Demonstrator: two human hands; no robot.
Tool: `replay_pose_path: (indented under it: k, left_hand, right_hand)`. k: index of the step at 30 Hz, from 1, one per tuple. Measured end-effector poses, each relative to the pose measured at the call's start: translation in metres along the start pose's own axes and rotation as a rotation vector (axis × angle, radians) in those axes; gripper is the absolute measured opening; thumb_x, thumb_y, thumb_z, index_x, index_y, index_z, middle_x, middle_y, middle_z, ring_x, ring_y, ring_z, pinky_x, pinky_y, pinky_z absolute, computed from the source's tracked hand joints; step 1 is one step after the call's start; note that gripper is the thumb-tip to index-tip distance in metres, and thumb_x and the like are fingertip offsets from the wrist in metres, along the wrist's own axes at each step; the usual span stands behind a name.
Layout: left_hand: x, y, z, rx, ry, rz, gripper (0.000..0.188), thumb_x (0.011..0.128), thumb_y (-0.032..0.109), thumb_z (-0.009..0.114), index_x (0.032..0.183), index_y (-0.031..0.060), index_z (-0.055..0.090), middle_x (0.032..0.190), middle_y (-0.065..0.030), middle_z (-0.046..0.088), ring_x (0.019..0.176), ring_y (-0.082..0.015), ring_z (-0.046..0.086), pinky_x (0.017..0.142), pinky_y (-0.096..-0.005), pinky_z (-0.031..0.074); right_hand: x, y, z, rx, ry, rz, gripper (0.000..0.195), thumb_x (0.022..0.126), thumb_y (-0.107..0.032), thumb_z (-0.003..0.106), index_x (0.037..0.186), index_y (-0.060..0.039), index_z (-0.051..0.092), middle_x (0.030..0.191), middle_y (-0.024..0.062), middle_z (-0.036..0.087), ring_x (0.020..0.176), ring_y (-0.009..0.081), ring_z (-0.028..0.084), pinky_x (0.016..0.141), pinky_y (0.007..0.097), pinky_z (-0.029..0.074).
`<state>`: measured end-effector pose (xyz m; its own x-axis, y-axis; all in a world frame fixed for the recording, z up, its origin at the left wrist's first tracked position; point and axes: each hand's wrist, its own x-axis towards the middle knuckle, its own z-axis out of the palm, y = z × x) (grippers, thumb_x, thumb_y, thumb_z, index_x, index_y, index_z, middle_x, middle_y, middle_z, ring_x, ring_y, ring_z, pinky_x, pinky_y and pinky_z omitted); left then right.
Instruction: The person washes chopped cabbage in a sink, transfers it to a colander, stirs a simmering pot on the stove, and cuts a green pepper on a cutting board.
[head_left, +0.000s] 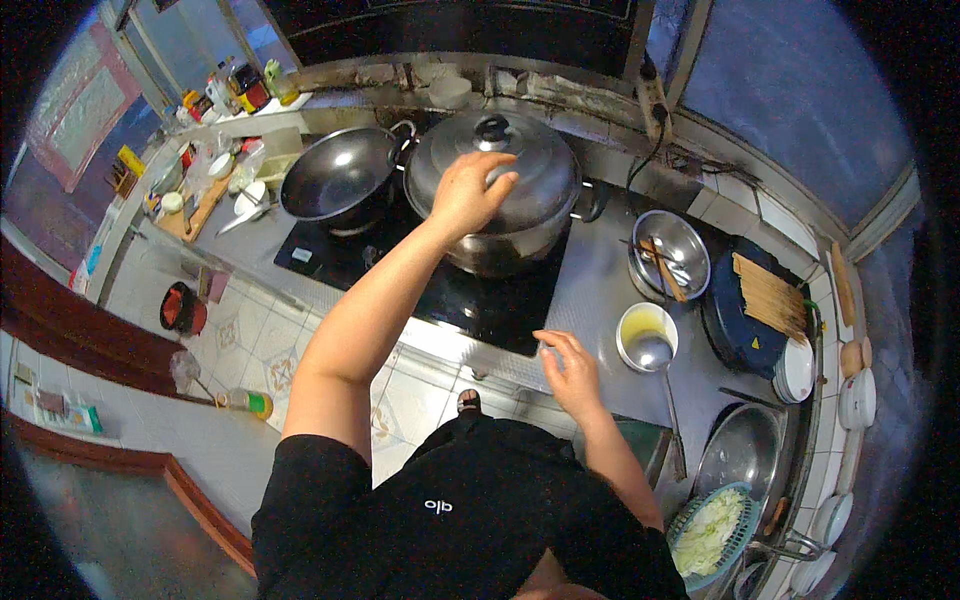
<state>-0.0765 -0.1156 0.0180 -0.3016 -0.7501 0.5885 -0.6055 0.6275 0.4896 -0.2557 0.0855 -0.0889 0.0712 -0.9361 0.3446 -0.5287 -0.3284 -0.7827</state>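
A large lidded steel pot (517, 240) stands on the black glass cooktop (472, 315). Its domed lid (540, 180) has a dark knob (493, 129) on top. My left hand (471, 193) is stretched over the near side of the lid, below the knob, thumb and fingers apart, holding nothing; whether it touches the lid I cannot tell. My right hand (571, 371) hovers by the cooktop's front right corner, its fingers loosely curled and apart, with nothing in it. Nearest to it is a white bowl of yellowish liquid (645, 321), in which a metal ladle (651, 352) rests.
A black wok (341, 172) sits left of the pot. Rightward are steel bowls with chopsticks (670, 255), a dark round appliance (724, 315) bearing a bamboo mat (769, 296), and a sink (742, 450) with a basket of shredded cabbage (709, 536). A cutting board (195, 214) lies far left.
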Motion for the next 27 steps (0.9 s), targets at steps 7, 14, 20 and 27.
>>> replay_pose_path:
  k: [7, 14, 20, 27]
  left_hand:
    - [0.057, -0.058, -0.003, 0.239, 0.014, 0.026, 0.037, 0.078, 0.027, 0.06, 0.11, 0.0083, 0.058, 0.107, -0.0125, 0.057, 0.102, -0.0296, 0.05, 0.088, -0.0374, 0.04]
    - [0.088, -0.083, 0.005, 0.305, -0.076, 0.093, 0.038, 0.075, 0.035, 0.063, 0.105, 0.0109, 0.061, 0.091, -0.0113, 0.058, 0.09, -0.0283, 0.056, 0.076, -0.0373, 0.046]
    - [0.108, -0.09, 0.006, 0.344, -0.164, 0.122, 0.03, 0.073, 0.036, 0.064, 0.084, 0.0083, 0.063, 0.082, -0.0103, 0.06, 0.079, -0.0284, 0.06, 0.068, -0.0392, 0.048]
    - [0.099, -0.086, -0.011, 0.24, 0.029, 0.198, 0.024, 0.075, 0.028, 0.064, 0.083, 0.0071, 0.056, 0.079, -0.0107, 0.057, 0.07, -0.0303, 0.059, 0.06, -0.0397, 0.046]
  right_hand:
    - [0.081, -0.046, 0.04, 0.059, 0.065, -0.082, 0.019, 0.081, -0.01, 0.055, 0.099, -0.0065, 0.06, 0.089, 0.0099, 0.061, 0.078, 0.027, 0.06, 0.069, 0.0343, 0.048]
    - [0.154, -0.065, 0.049, -0.22, 0.311, -0.249, 0.021, 0.078, -0.009, 0.056, 0.099, -0.006, 0.061, 0.088, 0.0095, 0.06, 0.082, 0.0279, 0.053, 0.073, 0.0359, 0.045]
    - [0.165, -0.084, 0.057, -0.138, 0.248, -0.254, 0.021, 0.079, -0.008, 0.056, 0.099, -0.0065, 0.061, 0.087, 0.0097, 0.06, 0.081, 0.0272, 0.054, 0.073, 0.0355, 0.045]
    - [0.159, -0.096, 0.069, -0.105, 0.198, -0.32, 0.023, 0.078, -0.012, 0.058, 0.1, -0.0075, 0.06, 0.088, 0.0084, 0.059, 0.08, 0.0257, 0.055, 0.073, 0.0349, 0.046]
